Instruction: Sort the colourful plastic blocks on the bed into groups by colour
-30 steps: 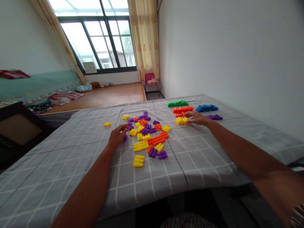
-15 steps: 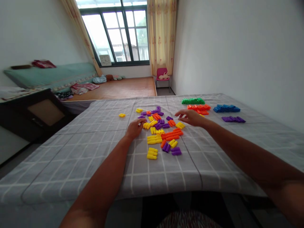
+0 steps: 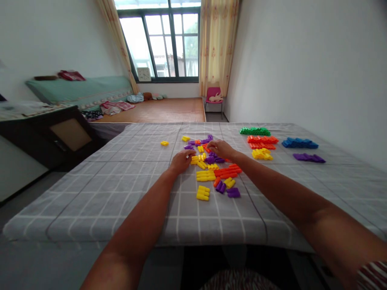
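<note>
On the checked cloth lies a loose cluster of plastic tube-shaped building blocks in yellow, orange and purple. At its left edge my left hand has curled fingers closed at a yellow block; the fingertips are partly hidden. My right hand reaches over the cluster from the right, fingers bent down and slightly apart above orange blocks, with none visibly held. Purple blocks lie just under its palm. Closer to me are joined orange blocks, joined yellow blocks and a purple piece.
At the right, sorted rows of blocks lie on the cloth: green, orange, yellow, blue and purple. A lone yellow block sits at the left. A dark cabinet stands left of the table.
My right hand has moved left from beside the sorted rows to over the cluster, uncovering the yellow row. My left hand stays by the yellow blocks. The view has shifted slightly.
</note>
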`<state>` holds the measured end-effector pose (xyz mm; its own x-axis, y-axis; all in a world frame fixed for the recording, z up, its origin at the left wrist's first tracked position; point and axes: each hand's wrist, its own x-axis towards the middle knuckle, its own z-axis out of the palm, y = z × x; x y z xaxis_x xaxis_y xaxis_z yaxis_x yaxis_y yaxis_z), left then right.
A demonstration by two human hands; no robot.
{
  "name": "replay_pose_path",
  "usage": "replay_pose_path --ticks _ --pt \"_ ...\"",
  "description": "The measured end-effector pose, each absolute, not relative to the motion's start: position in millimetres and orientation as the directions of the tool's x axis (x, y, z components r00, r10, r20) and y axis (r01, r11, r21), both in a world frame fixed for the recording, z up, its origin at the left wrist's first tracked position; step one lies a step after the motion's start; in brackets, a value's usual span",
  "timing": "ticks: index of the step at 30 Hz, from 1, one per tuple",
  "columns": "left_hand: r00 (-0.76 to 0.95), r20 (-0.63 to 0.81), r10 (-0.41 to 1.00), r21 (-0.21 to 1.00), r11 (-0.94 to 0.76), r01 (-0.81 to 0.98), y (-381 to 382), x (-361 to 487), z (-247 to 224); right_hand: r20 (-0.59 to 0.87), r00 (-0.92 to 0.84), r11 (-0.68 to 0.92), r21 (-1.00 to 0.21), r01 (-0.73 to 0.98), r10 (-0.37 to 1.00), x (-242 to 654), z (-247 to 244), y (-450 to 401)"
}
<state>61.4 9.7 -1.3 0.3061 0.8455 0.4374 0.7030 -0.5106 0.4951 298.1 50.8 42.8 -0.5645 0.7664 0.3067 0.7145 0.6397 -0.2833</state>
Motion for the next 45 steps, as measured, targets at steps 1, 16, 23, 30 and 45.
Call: replay_pose_path --ticks 1,16,23,30,45 --pt "0.304 0.436 0.847 0.498 -0.509 0.703 10 63 -1 0.311 -0.562 0.64 -0.288 0.713 0.766 301 43 51" --pt "0.203 0.468 0.86 0.529 -0.456 0.715 11 52 -1 0.267 -0.506 0.566 -0.245 0.787 0.82 309 56 31" --pt "0.261 0.468 0.844 0.509 -0.499 0.701 14 54 -1 0.1 -0.507 0.516 -0.222 0.827 0.856 369 37 15" --pt "0.242 0.468 0.85 0.518 -0.486 0.704 14 50 -2 0.147 -0.593 0.603 -0.345 0.719 0.792 376 38 12" --pt "0.189 0.44 0.878 0.541 -0.427 0.725 12 44 3 0.275 -0.379 0.468 -0.555 0.688 0.884 468 71 26"
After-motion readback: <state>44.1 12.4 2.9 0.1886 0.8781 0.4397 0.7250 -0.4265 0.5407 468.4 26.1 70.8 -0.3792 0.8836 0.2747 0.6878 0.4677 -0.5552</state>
